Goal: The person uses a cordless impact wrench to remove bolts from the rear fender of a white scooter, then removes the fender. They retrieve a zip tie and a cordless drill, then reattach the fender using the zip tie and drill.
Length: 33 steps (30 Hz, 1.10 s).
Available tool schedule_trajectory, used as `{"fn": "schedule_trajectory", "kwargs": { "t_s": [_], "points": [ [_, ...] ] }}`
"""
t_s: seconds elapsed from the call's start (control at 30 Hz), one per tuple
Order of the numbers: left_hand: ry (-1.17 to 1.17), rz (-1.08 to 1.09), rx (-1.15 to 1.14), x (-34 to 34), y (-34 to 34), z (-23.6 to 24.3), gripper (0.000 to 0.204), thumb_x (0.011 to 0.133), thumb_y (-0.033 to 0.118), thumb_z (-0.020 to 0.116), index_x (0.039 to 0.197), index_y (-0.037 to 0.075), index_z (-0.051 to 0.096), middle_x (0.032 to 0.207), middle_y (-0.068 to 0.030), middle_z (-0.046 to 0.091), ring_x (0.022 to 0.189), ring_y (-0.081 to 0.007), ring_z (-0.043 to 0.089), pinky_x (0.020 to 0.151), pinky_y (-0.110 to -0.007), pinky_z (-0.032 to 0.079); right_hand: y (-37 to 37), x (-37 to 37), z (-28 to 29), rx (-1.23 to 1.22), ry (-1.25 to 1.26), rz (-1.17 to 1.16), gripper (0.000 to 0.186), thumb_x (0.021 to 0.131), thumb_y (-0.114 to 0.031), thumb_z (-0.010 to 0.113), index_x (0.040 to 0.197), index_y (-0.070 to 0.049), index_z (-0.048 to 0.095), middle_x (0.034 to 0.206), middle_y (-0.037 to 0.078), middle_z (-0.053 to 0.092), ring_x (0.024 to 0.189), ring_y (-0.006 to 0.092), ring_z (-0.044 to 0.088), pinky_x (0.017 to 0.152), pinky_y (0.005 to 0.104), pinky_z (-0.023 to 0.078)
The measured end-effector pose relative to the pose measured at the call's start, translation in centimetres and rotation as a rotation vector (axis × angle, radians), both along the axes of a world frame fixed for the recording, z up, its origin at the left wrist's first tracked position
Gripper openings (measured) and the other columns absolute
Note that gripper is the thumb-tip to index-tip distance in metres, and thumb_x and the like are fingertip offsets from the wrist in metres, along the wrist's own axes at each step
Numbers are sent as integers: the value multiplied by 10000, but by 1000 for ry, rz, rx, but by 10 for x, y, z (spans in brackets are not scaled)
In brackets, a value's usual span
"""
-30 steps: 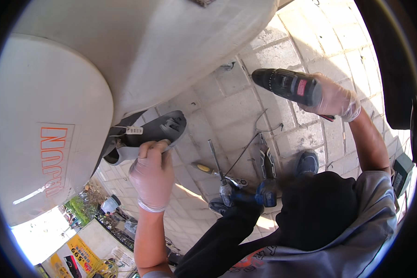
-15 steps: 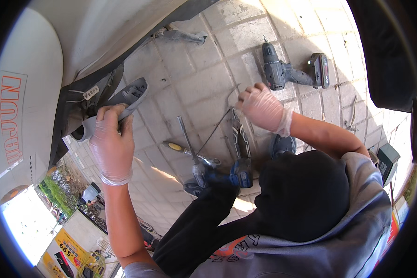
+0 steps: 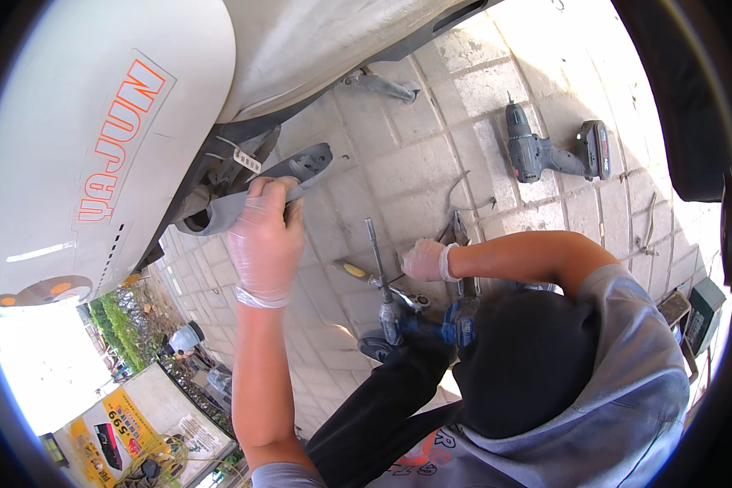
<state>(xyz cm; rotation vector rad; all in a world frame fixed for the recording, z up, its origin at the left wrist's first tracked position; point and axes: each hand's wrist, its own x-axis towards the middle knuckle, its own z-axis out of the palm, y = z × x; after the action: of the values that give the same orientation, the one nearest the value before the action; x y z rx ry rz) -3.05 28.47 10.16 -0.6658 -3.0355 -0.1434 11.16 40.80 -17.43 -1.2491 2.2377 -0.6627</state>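
Observation:
My left hand (image 3: pixel 264 240), in a clear glove, is closed on the edge of a curved grey plastic cover (image 3: pixel 305 167) beside the underside of a white scooter body panel (image 3: pixel 130 106). Behind the fingers, part of the cover is hidden. Low over the paving, my gloved right hand (image 3: pixel 425 259) has its fingers curled around a thin dark rod (image 3: pixel 395 279); the fingers hide most of the grip. Close to that hand lie pliers (image 3: pixel 461 229), a tool with a yellow handle (image 3: pixel 352 269) and a blue power tool (image 3: pixel 457 324). A long metal shaft (image 3: pixel 374 244) stands up nearby.
A grey cordless drill (image 3: pixel 537 153) lies on the paving at the far right. Thin dark strips (image 3: pixel 455 189) lie before my right hand. The kickstand (image 3: pixel 382 84) juts from the scooter. A dark green box (image 3: pixel 703 313) sits at the right. My black-clothed leg (image 3: pixel 374 398) is in front.
My right hand has moved down and nearer, from above the dark strip to the thin rod. My left hand stays on the grey cover. The whole view has shifted.

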Motion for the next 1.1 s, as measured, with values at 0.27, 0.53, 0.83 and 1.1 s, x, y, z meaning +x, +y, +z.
{"fn": "schedule_trajectory", "kwargs": {
  "t_s": [0.27, 0.53, 0.83, 1.1],
  "points": [
    [1, 11, 28, 2, 0, -2, 243, 748, 54, 691, 974, 103, 616, 958, -77, 631, 729, -316, 631, 618, -388, 507, 107, -52, 102, -740, -242, -1014, 124, 850, -43, 617, 950, 29, 604, 955, 181, 659, 801, 288, 685, 743, 338, 559],
    [4, 14, 12, 2, -1, -2, 271, 721, 34, 700, 971, 104, 625, 943, -79, 634, 702, -312, 628, 605, -379, 505, 110, -126, 178, -1601, -342, -1182, 106, 859, 77, 579, 961, 52, 570, 982, 135, 639, 879, 223, 685, 789, 300, 571],
    [6, 27, 35, 2, 3, -2, 270, 708, -2, 695, 950, 101, 636, 919, -85, 633, 689, -307, 631, 592, -382, 504, 106, -138, 166, -1561, -129, -1122, 152, 862, 141, 532, 952, 25, 572, 986, 145, 605, 887, 207, 637, 808, 350, 580],
    [-39, 54, 15, 3, 10, 4, 224, 741, -52, 698, 938, 15, 616, 931, -117, 646, 738, -268, 664, 620, -323, 536, 93, -136, 160, -1462, -193, -1054, 136, 850, 116, 549, 939, 16, 575, 970, 141, 613, 858, 205, 657, 769, 322, 555]
  ]
}}
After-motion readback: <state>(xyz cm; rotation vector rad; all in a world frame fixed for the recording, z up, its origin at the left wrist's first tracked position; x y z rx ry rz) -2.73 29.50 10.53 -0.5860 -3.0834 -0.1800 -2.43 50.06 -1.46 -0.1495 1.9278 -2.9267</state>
